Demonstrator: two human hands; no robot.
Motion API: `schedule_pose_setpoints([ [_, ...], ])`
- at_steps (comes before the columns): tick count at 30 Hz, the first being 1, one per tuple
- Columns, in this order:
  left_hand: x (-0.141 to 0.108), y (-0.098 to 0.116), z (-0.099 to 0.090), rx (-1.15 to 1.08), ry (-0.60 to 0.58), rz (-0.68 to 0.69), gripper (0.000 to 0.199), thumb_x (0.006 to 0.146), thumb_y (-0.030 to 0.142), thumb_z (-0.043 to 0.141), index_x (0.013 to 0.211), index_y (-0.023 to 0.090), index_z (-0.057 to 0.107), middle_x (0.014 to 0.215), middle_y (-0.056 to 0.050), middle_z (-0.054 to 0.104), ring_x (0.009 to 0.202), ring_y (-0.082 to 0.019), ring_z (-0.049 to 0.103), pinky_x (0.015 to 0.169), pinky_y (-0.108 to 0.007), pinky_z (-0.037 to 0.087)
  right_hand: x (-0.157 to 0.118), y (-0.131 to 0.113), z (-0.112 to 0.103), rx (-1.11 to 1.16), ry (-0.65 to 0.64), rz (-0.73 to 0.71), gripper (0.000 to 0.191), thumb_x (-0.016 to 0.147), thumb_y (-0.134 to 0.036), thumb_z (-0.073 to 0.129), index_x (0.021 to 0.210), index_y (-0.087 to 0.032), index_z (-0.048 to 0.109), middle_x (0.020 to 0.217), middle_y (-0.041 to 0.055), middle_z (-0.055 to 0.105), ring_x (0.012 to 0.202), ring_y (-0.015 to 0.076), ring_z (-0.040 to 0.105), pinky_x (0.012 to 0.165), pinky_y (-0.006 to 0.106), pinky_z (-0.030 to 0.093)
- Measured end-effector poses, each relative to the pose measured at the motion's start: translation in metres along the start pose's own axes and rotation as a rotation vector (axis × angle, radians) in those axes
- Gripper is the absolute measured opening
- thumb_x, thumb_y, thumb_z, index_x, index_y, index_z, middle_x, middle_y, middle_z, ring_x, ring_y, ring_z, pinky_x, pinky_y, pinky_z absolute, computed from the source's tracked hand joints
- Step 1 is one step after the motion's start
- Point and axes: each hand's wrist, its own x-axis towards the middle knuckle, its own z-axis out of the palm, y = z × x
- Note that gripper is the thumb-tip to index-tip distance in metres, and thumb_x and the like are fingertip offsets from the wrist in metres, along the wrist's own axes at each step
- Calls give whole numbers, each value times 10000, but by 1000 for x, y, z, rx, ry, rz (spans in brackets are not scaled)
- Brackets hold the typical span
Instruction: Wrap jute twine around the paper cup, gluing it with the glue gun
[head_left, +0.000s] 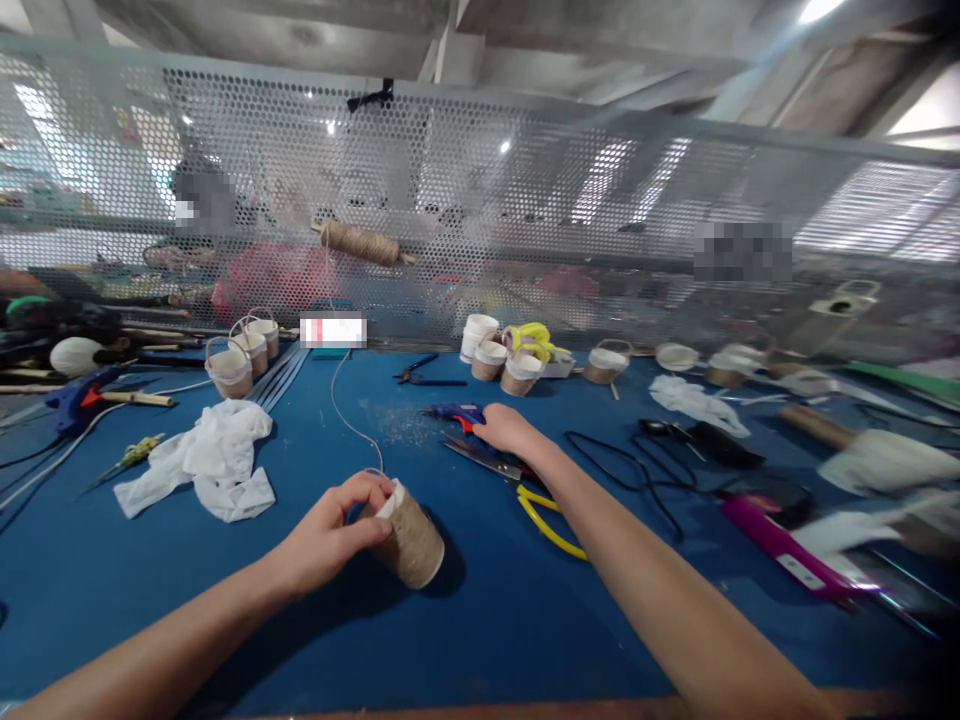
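A small brown cup with a white rim (411, 540) is tilted above the blue table, its opening toward the upper left. My left hand (341, 530) grips it at the rim, fingers closed round the edge. Twine (346, 408) runs from the cup's rim up to a spool (360, 243) on the mesh panel. My right hand (508, 430) reaches forward, its fingers closed on the handle of a blue glue gun (456, 412) with a red trigger. Beside that forearm lie scissors (484, 456) and a yellow-handled tool (551, 530).
White cloth (206, 460) lies at left, near another blue glue gun (79, 398). Small handled cups (229, 373) stand at the back left, several more at the back centre and right. Pliers (427, 375) lie centrally; a magenta tool (784, 550) and black cords occupy the right.
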Motion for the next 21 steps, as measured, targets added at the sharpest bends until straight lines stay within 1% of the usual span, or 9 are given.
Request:
schedule_pose_setpoints([
  [3,0,-2,0,31,-14,12,180,707,271,592,622,171,469,919,-68,537,1007,-233,466,914,-366,328,3,2,6,6,-55,35,304,865,-296,542,1132,-151,542,1141,94,561,957,201,580,790,384,490],
  [7,-1,-4,0,61,-34,37,161,727,249,575,632,175,469,947,-74,550,1034,-230,472,928,-374,333,3,-1,8,62,-81,78,307,863,-294,546,1138,-157,538,1146,89,559,965,203,578,791,386,489],
  [10,-2,-5,0,98,-51,61,149,736,227,568,638,178,468,962,-78,558,1052,-226,472,942,-383,329,2,-2,6,148,-71,103,306,863,-293,545,1140,-161,537,1150,88,557,968,204,577,793,389,489],
  [13,-2,-5,0,122,-56,78,142,743,215,557,643,179,463,963,-74,557,1039,-218,478,937,-375,333,-4,-3,2,291,-30,103,309,866,-296,540,1143,-159,534,1150,83,557,966,206,577,792,398,489],
  [15,-3,-4,0,130,-55,72,142,747,215,550,644,177,460,967,-75,554,1031,-219,482,934,-371,332,-15,-6,-4,424,-6,70,312,869,-300,535,1146,-155,531,1143,81,560,948,203,582,781,399,495],
  [18,-3,-2,-1,136,-58,50,140,752,224,546,650,174,463,966,-79,548,1032,-227,481,938,-373,322,-45,-10,-16,654,1,-34,284,881,-293,516,1124,-146,532,1060,68,594,855,169,608,717,359,517],
  [19,-3,-1,-1,133,-70,48,140,751,225,547,651,174,463,956,-79,548,1020,-227,485,936,-376,324,-57,-10,-21,724,-9,-73,251,887,-274,503,1092,-132,536,978,57,619,792,150,619,683,330,522],
  [20,-3,0,-2,127,-79,47,142,756,229,541,651,174,464,949,-79,547,1006,-226,489,929,-377,329,-70,-10,-24,785,-30,-112,214,882,-245,497,1034,-102,544,854,62,644,708,132,623,659,295,521],
  [21,-3,0,-3,118,-86,42,143,761,229,536,650,173,465,951,-80,547,1007,-226,489,928,-377,331,-83,-10,-27,833,-51,-147,189,866,-251,506,961,-95,555,745,56,648,619,120,612,614,271,515],
])
